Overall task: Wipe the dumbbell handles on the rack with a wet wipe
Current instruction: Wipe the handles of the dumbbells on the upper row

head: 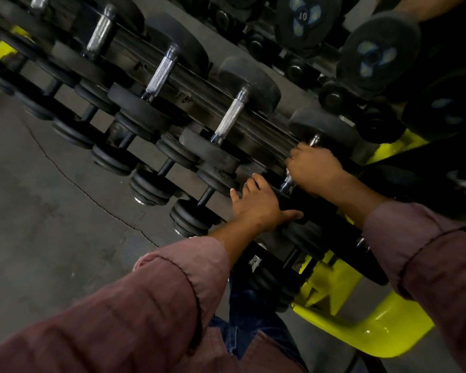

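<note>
Both forearms in rolled reddish sleeves reach from the near edge toward the yellow-framed rack. Left hand rests on the near black head of the rack's end dumbbell, fingers spread, thumb along the head's edge — clamping nothing. Right hand is curled round that dumbbell's handle; only its steel ends show. No wipe visible — possibly hidden inside the grip. Handle's long axis runs near-left to far-right, pointing at the rack's back. Neighbouring knurled handles lie parallel, leftward along the rack. Beyond the rack, round plates.
</note>
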Tool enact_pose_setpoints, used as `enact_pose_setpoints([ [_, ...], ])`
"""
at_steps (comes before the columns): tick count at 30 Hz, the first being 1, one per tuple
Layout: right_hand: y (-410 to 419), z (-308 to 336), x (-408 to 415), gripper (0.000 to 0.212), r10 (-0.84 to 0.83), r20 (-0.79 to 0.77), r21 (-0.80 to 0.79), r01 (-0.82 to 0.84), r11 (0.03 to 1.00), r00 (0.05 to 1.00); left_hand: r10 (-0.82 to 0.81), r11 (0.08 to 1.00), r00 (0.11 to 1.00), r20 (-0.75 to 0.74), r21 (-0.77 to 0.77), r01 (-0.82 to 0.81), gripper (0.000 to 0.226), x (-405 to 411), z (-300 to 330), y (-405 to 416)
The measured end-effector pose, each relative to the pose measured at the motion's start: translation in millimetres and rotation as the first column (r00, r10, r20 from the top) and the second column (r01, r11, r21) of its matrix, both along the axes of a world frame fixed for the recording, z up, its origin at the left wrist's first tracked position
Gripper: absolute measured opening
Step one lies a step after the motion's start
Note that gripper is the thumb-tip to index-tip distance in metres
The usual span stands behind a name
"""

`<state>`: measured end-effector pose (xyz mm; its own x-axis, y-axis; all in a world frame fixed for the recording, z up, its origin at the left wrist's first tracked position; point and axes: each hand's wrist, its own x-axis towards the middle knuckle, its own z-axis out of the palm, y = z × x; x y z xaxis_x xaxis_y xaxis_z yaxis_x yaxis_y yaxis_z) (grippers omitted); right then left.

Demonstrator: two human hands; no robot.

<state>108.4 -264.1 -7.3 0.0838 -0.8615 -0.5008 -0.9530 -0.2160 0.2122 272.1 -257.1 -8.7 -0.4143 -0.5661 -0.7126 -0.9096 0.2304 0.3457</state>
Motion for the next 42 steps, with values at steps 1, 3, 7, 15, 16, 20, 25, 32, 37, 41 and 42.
enact_pose_setpoints([
  [1, -2.2, 1.4, 0.8, 0.031, 0.005, 0.053, 0.077, -0.009, 0.997, 0.999, 0.002, 1.0, 1.0, -0.002, 0.0, -0.002, 0.142, 0.1, -0.6, 0.0],
  [3, -7.1, 3.1, 5.1, 0.032, 0.02, 0.125, 0.215, -0.046, 0.976, 0.992, 0.008, 1.0, 1.0, -0.003, 0.003, -0.008, 0.141, 0.4, -1.5, 0.2],
  [7, -10.6, -0.6, 13.7, 0.025, -0.066, 0.229, 0.362, -0.022, 0.932, 0.971, 0.015, 1.0, 1.0, -0.011, -0.002, -0.015, 0.14, 0.4, -0.8, -0.3],
  [15, 14.7, -11.9, -0.4, 0.016, -0.212, 0.451, 0.195, 0.136, 0.971, 0.867, 0.018, 1.0, 1.0, -0.023, 0.001, -0.018, 0.139, 1.0, -1.8, -0.5],
  [16, 22.1, -11.5, -2.6, 0.017, -0.301, 0.499, 0.206, 0.226, 0.952, 0.813, 0.017, 1.0, 1.0, -0.02, 0.001, -0.017, 0.139, 1.0, -2.3, -0.4],
  [20, 52.4, -14.0, -6.1, 0.013, -0.55, 0.543, 0.183, 0.55, 0.815, 0.634, 0.007, 1.0, 1.0, -0.006, -0.009, -0.007, 0.14, 0.8, -2.5, -0.4],
  [25, 64.9, -45.6, -0.6, 0.012, -0.733, 0.582, 0.244, 0.785, 0.57, 0.351, 0.008, 1.0, 1.0, -0.001, -0.002, -0.008, 0.144, 0.1, -2.9, 0.0],
  [32, 53.7, -65.8, 0.9, 0.034, -0.555, 0.596, 0.743, 0.661, 0.107, -0.581, 0.015, 1.0, 1.0, 0.002, -0.008, -0.015, 0.145, -0.7, -3.2, -0.4],
  [37, 54.8, -66.0, 1.6, 0.044, -0.552, 0.629, 0.729, 0.663, 0.173, -0.547, 0.019, 1.0, 1.0, 0.01, -0.011, -0.019, 0.145, -1.5, -2.8, 1.0],
  [41, 59.3, -63.6, -4.4, 0.04, -0.694, 0.687, 0.594, 0.717, 0.364, -0.216, 0.034, 0.999, 0.999, 0.003, 0.002, -0.034, 0.145, -1.2, -2.7, 0.5],
  [42, 60.6, -64.4, -6.1, 0.036, -0.711, 0.681, 0.586, 0.711, 0.388, -0.173, 0.035, 0.999, 0.999, 0.003, 0.001, -0.035, 0.145, -1.2, -2.6, 0.8],
])
